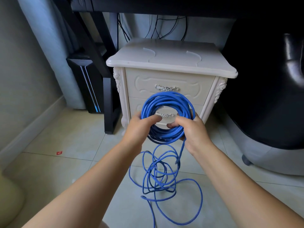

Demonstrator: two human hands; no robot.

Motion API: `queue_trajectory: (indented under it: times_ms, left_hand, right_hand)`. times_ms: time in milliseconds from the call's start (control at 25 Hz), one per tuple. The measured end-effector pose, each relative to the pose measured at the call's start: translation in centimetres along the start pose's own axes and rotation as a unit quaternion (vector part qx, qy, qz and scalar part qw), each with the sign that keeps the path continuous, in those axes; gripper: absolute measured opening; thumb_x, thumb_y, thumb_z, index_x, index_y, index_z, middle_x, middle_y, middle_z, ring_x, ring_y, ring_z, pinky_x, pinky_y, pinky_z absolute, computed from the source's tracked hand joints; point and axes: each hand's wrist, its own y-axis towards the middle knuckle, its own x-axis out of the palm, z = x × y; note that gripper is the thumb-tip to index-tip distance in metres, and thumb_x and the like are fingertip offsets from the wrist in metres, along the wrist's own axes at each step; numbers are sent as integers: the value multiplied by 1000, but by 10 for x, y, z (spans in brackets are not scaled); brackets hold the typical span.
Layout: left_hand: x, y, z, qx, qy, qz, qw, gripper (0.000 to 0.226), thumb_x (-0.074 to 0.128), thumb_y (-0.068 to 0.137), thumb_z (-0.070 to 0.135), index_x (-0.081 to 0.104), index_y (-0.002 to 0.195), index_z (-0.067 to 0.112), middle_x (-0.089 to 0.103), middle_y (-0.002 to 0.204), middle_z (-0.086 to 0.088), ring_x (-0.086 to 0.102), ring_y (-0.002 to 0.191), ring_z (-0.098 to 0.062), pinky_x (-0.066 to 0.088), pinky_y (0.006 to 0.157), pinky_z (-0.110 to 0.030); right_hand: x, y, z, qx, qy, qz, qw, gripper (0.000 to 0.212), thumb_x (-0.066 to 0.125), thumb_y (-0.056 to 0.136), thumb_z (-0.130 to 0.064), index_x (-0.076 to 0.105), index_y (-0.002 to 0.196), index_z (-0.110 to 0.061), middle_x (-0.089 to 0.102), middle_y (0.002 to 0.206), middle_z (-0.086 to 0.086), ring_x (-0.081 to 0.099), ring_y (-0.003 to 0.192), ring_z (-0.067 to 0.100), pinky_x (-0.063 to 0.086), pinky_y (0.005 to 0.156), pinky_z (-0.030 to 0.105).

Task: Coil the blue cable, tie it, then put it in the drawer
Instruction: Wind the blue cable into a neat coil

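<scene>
A blue cable is wound into a round coil (166, 102) held upright in front of a white nightstand (171, 63). My left hand (141, 127) grips the coil's left side, thumb reaching into the ring. My right hand (192, 129) grips the lower right side. A loose length of the blue cable (161, 175) hangs from the coil and lies tangled on the tiled floor below. The nightstand's upper drawer (167, 83) and lower drawer (166, 115) are both closed, each with a silver handle.
A black desk leg (108, 102) and a black computer tower (85, 86) stand left of the nightstand. A dark rounded chair (271, 96) fills the right side. Black wires hang behind the nightstand. A small red scrap (59, 153) lies on the floor.
</scene>
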Motion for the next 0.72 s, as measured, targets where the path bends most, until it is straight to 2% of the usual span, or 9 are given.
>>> queue_trajectory:
  times_ms: [80, 160, 240, 320, 360, 440, 520, 720]
  left_hand:
    - [-2, 0, 5, 53, 38, 2, 998, 39, 77, 75, 17, 63, 111, 22, 67, 86, 4, 62, 73, -9, 49, 68, -20]
    - [-5, -2, 8, 110, 80, -9, 991, 53, 74, 78, 6, 58, 122, 29, 69, 97, 5, 63, 71, -6, 50, 66, -14]
    - [-9, -1, 9, 164, 144, -30, 975, 65, 72, 76, 0, 54, 129, 32, 66, 111, 4, 66, 78, -5, 52, 73, -15]
    - [-12, -2, 8, 216, 256, -56, 941, 69, 72, 74, 4, 51, 132, 36, 60, 120, 7, 65, 90, -3, 51, 82, -17]
    - [-12, -4, 6, 229, 300, -69, 923, 67, 73, 73, 8, 52, 130, 36, 60, 118, 9, 63, 92, -1, 49, 83, -17]
    - [-11, -8, 6, 223, 326, -80, 915, 45, 75, 74, 14, 59, 113, 31, 66, 96, 12, 61, 77, 3, 48, 70, -14]
    - [-9, -9, 7, 202, 303, -74, 929, 26, 76, 74, 13, 60, 92, 21, 64, 72, 9, 56, 58, 0, 44, 56, -15]
    - [-5, -8, 11, 140, 156, -62, 976, 26, 75, 68, -2, 64, 85, 14, 60, 64, 4, 52, 56, -12, 42, 60, -27]
  right_hand:
    - [0, -1, 0, -38, -75, -5, 996, 29, 62, 66, 5, 59, 84, -18, 56, 71, 3, 64, 70, 24, 48, 67, 32]
    - [-1, -3, 0, -67, -157, -12, 985, 31, 64, 63, -1, 62, 85, -22, 57, 70, 0, 56, 67, 17, 46, 65, 30]
    - [-1, -8, -4, -107, -255, -30, 961, 30, 64, 69, -2, 60, 85, -27, 58, 68, -7, 50, 58, 7, 41, 56, 17]
    - [-1, -11, -9, -160, -363, -49, 917, 29, 64, 74, -6, 59, 91, -28, 62, 74, -8, 53, 62, 9, 37, 51, 14]
    - [0, -12, -11, -180, -410, -57, 892, 28, 63, 75, -8, 59, 96, -26, 64, 79, -6, 56, 70, 14, 38, 54, 15]
    - [2, -14, -11, -198, -463, -62, 862, 29, 62, 75, -11, 59, 101, -24, 65, 85, -4, 57, 79, 20, 42, 62, 20]
    - [2, -15, -10, -204, -450, -62, 867, 32, 63, 76, -11, 59, 104, -25, 67, 89, -5, 58, 83, 19, 45, 69, 28]
    - [0, -14, -14, -171, -302, -61, 936, 46, 68, 73, -8, 57, 107, -37, 66, 95, -14, 64, 85, 6, 50, 74, 20]
